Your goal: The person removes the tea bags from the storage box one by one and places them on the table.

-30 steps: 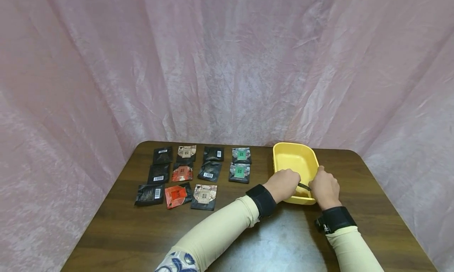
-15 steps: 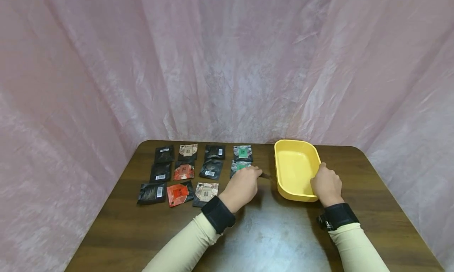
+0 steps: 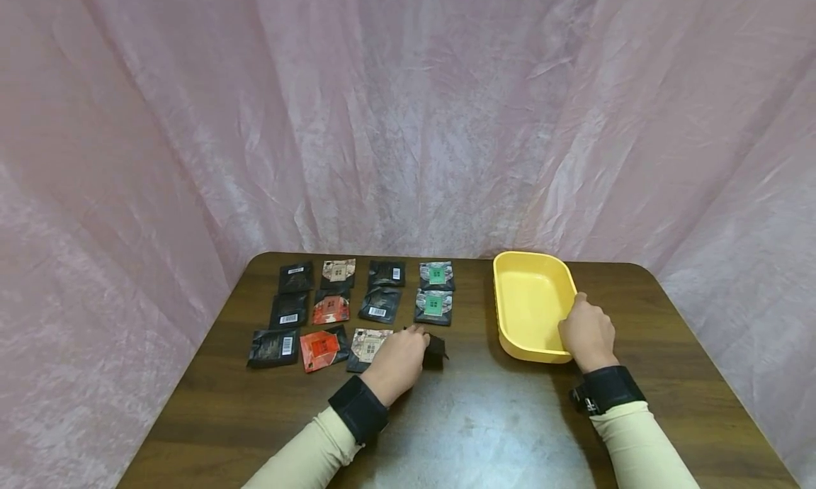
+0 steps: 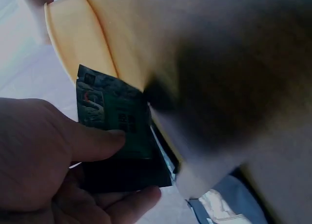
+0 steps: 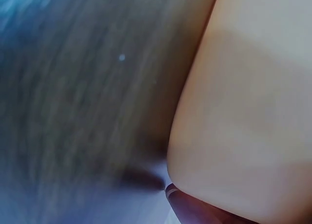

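My left hand (image 3: 397, 363) pinches a dark sachet (image 3: 436, 352) low over the table, just right of a beige-labelled sachet (image 3: 367, 346). In the left wrist view the pinched sachet (image 4: 114, 117) shows a green label, with the thumb flat across its face and fingers behind. My right hand (image 3: 589, 332) grips the near right rim of a yellow plastic tub (image 3: 533, 301); most of its fingers are hidden in the right wrist view, where only a fingertip (image 5: 187, 204) shows at the tub's edge. Nothing lies inside the tub.
Sachets lie in rows at the left: two green-labelled ones (image 3: 434, 306) are in the right column, black ones with barcodes (image 3: 273, 349) and red ones (image 3: 321, 347) farther left. A pink curtain (image 3: 408, 120) hangs behind the wooden table (image 3: 497, 418).
The left hand has left the tub with the sachet and moved left and nearer, to below the green-labelled column. The right hand has stayed at the tub's rim.
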A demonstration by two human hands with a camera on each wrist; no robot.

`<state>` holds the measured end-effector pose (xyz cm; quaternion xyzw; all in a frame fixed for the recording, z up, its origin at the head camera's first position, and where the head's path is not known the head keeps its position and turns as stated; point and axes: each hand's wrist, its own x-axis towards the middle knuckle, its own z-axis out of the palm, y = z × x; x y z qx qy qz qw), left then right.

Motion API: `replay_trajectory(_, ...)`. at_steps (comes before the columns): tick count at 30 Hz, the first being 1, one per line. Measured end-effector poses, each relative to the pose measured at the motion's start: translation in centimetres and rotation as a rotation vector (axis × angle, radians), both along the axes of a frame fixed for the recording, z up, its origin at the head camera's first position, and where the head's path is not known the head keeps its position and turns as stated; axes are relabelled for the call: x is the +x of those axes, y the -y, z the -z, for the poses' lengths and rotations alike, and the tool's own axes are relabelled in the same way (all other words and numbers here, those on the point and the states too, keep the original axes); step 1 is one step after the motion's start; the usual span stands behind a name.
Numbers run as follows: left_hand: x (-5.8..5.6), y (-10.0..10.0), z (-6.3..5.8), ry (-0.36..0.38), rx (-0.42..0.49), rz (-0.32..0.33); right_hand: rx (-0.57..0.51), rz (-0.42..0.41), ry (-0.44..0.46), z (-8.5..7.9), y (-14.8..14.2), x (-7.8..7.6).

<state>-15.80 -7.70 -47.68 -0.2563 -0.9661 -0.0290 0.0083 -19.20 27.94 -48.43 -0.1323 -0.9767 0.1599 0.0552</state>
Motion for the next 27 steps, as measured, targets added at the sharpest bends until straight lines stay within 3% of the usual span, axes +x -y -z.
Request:
replay_trajectory(8,0.3,0.5,1.0,0.098,-0.029,-0.026,0.0,-0.007,0.018,-0.2,0.1,-0.2)
replay_trajectory(16,0.6,1.3,2.2,0.19,0.025,0.034,0.0,0.001,0.033,0.1,-0.2,-0.1)
replay_trajectory(17,0.1,1.5,3.2,0.178,0.025,0.051,0.002,0.001,0.031,0.1,-0.3,-0.1)
replay_trajectory(19,0.4,1.4,2.6,0.193,0.028,0.052,0.003,0.0,0.032,0.1,-0.3,0.0)
replay_trajectory(23,0.1,1.5,2.9,0.195,0.036,0.049,0.004,0.0,0.036,0.2,-0.3,0.0)
replay_trajectory(24,0.6,1.4,2.0,0.211,0.049,0.035,0.004,0.0,0.033,0.2,-0.3,0.0)
replay_trajectory(27,0.8,1.3,1.9,0.21,0.07,0.016,0.003,0.005,0.014,0.3,-0.5,0.0)
